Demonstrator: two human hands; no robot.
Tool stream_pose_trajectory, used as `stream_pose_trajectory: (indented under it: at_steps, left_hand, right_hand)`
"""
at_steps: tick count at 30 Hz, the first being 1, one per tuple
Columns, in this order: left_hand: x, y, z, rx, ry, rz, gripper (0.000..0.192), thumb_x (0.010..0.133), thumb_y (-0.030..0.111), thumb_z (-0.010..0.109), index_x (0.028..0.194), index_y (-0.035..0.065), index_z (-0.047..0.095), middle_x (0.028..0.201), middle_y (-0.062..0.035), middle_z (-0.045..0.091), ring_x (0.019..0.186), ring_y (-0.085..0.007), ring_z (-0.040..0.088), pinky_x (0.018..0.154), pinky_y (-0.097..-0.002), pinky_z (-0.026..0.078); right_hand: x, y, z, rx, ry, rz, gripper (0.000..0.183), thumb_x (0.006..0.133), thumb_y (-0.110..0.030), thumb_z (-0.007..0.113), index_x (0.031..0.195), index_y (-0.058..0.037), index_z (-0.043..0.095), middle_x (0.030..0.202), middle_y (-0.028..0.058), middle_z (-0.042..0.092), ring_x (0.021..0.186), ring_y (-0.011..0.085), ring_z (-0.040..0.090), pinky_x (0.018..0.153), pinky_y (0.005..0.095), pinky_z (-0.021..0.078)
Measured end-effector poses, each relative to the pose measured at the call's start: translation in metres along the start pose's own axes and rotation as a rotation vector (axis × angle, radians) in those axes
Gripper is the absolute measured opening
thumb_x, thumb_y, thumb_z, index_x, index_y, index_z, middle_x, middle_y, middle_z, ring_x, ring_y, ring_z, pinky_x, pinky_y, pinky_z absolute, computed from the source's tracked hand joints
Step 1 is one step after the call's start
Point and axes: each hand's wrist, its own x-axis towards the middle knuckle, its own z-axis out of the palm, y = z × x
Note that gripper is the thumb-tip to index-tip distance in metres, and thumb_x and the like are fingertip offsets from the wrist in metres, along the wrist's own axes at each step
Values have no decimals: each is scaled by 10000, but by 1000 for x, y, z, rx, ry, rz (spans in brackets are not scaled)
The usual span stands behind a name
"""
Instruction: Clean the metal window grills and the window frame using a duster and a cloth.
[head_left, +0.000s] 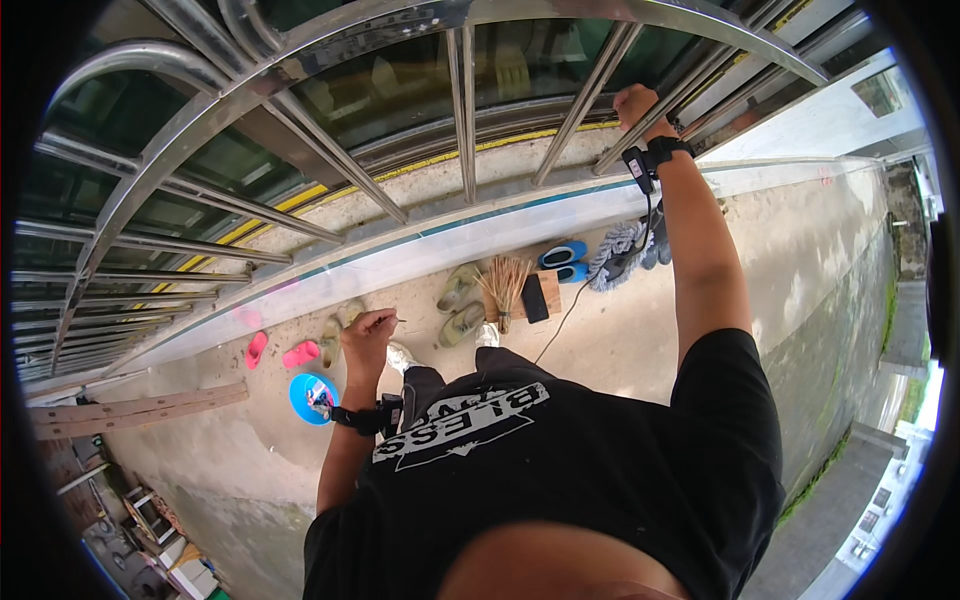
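Observation:
My right hand (636, 106) reaches between the stainless steel window bars (585, 105), close to the window track and sill (510, 150). Its fingers are curled, and whether they grip anything is hidden. A black wrist strap with a small device (641, 169) circles that forearm. Lower and to the left, my left hand (367, 334) pinches a short, thin stick-like piece (401, 321) between thumb and fingertips. It hangs in front of my body, above the concrete floor. Dark glass panes (532, 67) stand behind the bars.
By the wall lie a straw whisk (504, 289) and a black phone (535, 298) on a wooden board (552, 291). Nearby are blue slippers (562, 262), a grey mop head (616, 255), olive shoes (460, 324), pink slippers (301, 354) and a blue basin (304, 401). A cable (570, 311) crosses the floor.

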Motion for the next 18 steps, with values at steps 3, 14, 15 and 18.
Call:
stream_pose_trajectory:
  at_steps: [3, 14, 15, 18]
  left_hand:
    - [1, 2, 1, -12, -7, 7, 138, 762, 25, 661, 894, -16, 670, 743, -30, 625, 628, -55, 521, 559, -197, 419]
    - [3, -12, -3, 64, -7, 92, 156, 781, 82, 648, 920, 15, 674, 701, -1, 618, 610, -42, 541, 519, -183, 431]
    - [4, -13, -4, 52, -5, 82, 156, 781, 81, 647, 920, 16, 675, 702, -1, 620, 611, -41, 540, 518, -183, 431]
    - [3, -2, -4, -19, -24, -3, 163, 782, 84, 647, 929, 20, 676, 713, 0, 625, 615, -42, 543, 528, -185, 435]
  right_hand:
    - [0, 6, -3, -52, 18, -92, 162, 648, -49, 624, 800, -60, 680, 730, 113, 667, 639, 217, 656, 620, 307, 528]
    - [-21, -5, -9, 1275, -420, 99, 253, 810, -156, 654, 1022, -21, 624, 871, 96, 647, 748, 166, 639, 684, 238, 524]
    - [-26, -7, -13, 1273, -421, 99, 253, 810, -156, 654, 1022, -21, 624, 871, 96, 647, 748, 166, 639, 684, 238, 524]
    - [-50, -2, -19, 1330, -237, 147, 193, 829, -111, 618, 995, -14, 625, 876, 97, 649, 750, 177, 645, 698, 276, 534]
